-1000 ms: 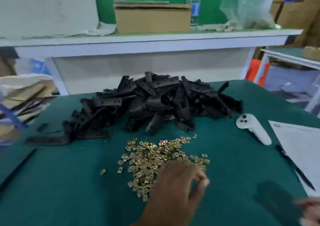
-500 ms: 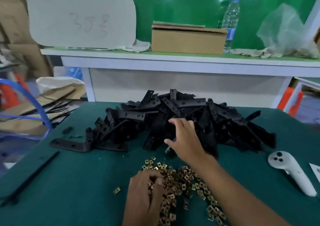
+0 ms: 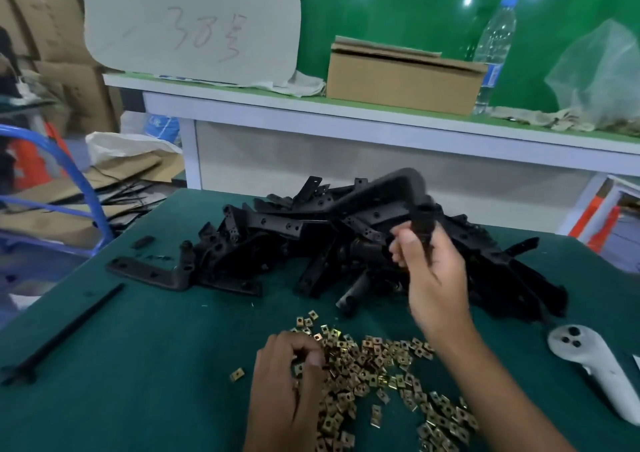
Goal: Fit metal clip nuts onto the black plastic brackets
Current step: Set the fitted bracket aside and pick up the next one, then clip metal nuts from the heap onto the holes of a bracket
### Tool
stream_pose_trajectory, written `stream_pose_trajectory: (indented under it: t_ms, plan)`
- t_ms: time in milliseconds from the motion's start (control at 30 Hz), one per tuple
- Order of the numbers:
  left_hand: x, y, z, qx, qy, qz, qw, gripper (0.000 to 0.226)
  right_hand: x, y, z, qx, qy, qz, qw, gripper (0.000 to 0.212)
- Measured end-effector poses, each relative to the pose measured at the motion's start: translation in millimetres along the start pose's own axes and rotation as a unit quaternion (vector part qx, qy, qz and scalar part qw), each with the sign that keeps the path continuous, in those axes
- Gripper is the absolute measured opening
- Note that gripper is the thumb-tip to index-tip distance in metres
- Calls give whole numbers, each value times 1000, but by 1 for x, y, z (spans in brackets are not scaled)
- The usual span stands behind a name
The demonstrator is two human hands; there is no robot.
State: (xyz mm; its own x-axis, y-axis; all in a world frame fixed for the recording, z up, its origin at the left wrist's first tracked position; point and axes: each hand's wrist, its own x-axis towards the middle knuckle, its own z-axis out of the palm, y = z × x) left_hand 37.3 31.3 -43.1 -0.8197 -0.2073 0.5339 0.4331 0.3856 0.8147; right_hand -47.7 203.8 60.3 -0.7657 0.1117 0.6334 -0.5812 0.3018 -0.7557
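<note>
Right hand (image 3: pixel 429 271) was raised above the bracket pile (image 3: pixel 346 240), fingers curled round one end of a black bracket (image 3: pixel 412 192); the part rose from the grip and bent over to the left, clear of the heap, somewhat blurred. Left hand (image 3: pixel 287 379) lay knuckles-up on the left edge of the clip nuts (image 3: pixel 381 375), fingers curled down into them; whether a nut was pinched could not be told. Nuts were spread loose on the green table (image 3: pixel 138 365) in front of the pile, one stray nut (image 3: pixel 237 374) just left of the left hand. One bracket (image 3: pixel 149 271) lay flat at the pile's left edge. A thin black strip (image 3: pixel 65 330) lay near the table's left edge, a white controller (image 3: pixel 595 365) at the right. On the shelf behind: cardboard box (image 3: pixel 401 74), water bottle (image 3: pixel 493 50)
</note>
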Motion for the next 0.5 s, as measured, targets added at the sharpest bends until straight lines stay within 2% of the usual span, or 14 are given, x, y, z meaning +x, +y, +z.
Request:
stream_pose_trajectory:
  t_ms: [33,100,167,233,267,367,433,500]
  plan:
    - [3,2,-1,-35,14,-16,999,18,-9,-8,-12,82,-19,30,996,23]
    - [9,5,-3,-102,50,-70,991,20,-28,-16,-38,234,-100,114,960,38]
    - [15,5,-6,-165,76,-113,977,26,-48,-15,-58,280,-198,202,917,46]
    - [17,2,-9,-198,63,-108,972,35,-66,-10,-70,221,-290,257,895,51]
    - [16,1,-9,-197,28,-88,976,39,-74,-9,-73,173,-333,279,884,51]
    - [5,1,-7,-220,-154,-48,962,52,-89,-9,-69,31,-441,341,830,44]
    - [0,3,-7,-190,-254,-56,947,53,-91,-10,-62,-5,-479,332,813,40]
    - [-2,3,-6,-117,-272,-33,955,41,-93,-7,-56,-22,-473,318,822,35]
